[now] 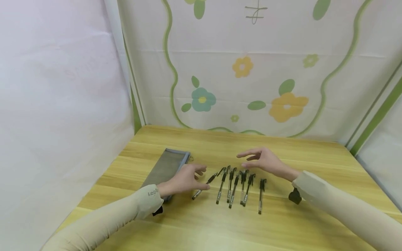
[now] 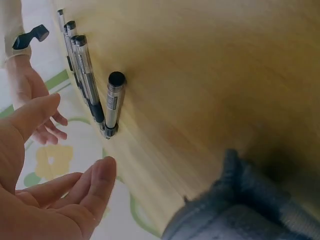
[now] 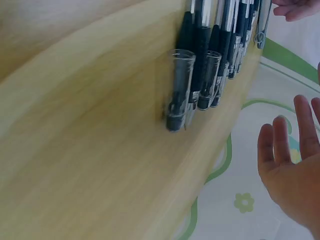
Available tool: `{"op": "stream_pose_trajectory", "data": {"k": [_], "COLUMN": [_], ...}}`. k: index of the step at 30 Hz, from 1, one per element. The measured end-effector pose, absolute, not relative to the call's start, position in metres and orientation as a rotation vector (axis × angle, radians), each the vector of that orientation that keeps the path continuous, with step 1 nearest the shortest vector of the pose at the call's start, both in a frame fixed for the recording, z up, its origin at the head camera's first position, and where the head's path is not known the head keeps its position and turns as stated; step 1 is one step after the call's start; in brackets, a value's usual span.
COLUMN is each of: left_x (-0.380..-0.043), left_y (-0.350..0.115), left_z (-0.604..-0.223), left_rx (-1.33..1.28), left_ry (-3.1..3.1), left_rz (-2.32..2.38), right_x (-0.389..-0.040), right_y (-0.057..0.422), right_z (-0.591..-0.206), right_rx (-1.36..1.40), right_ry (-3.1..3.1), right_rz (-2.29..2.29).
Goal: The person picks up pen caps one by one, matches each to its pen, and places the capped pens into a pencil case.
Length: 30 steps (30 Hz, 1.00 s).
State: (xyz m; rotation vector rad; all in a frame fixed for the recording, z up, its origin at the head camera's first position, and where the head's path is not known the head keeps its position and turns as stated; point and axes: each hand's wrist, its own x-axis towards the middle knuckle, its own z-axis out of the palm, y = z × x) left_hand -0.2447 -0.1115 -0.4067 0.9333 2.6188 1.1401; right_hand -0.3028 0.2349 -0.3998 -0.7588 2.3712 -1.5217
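Note:
Several gel pens with clear barrels and black grips lie in a loose row on the wooden table, among them a middle pen (image 1: 233, 191) and a rightmost pen (image 1: 260, 198). A leftmost pen (image 1: 196, 194) lies slanted, partly overlapped in the head view by my left hand (image 1: 183, 179). That hand's thumb and fingers are apart with nothing between them, as the left wrist view also shows. Above the far ends of the pens hovers my right hand (image 1: 265, 161), its fingers loosely extended and holding nothing. Beside my left hand is a grey pencil case (image 1: 166, 167), partly hidden by the forearm.
The wooden table (image 1: 232, 232) runs back to a white curtain (image 1: 220, 62) with printed flowers. A white sheet (image 1: 62, 87) hangs along the left side. Both wrists wear dark straps, and the long sleeves (image 1: 339, 205) reach over the table.

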Motion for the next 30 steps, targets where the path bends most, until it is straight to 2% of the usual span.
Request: {"op": "stream_pose_trajectory", "data": {"k": [8, 20, 30], "left_x": [-0.246, -0.250, -0.253], "left_y": [-0.113, -0.109, -0.109], "left_z": [-0.411, -0.415, -0.421], "left_rx": [0.853, 0.792, 0.619], "left_ry": [2.496, 2.506, 2.420], "left_rz": [1.307, 1.287, 1.367], "right_x": [-0.313, -0.326, -0.334], "right_y": [0.219, 0.203, 0.209], "right_z": [-0.397, -0.398, -0.406], "right_rx": [-0.820, -0.878, -0.788], "right_ry": [2.230, 2.254, 1.930], "right_rz": [-1.514, -1.409, -1.562]}}
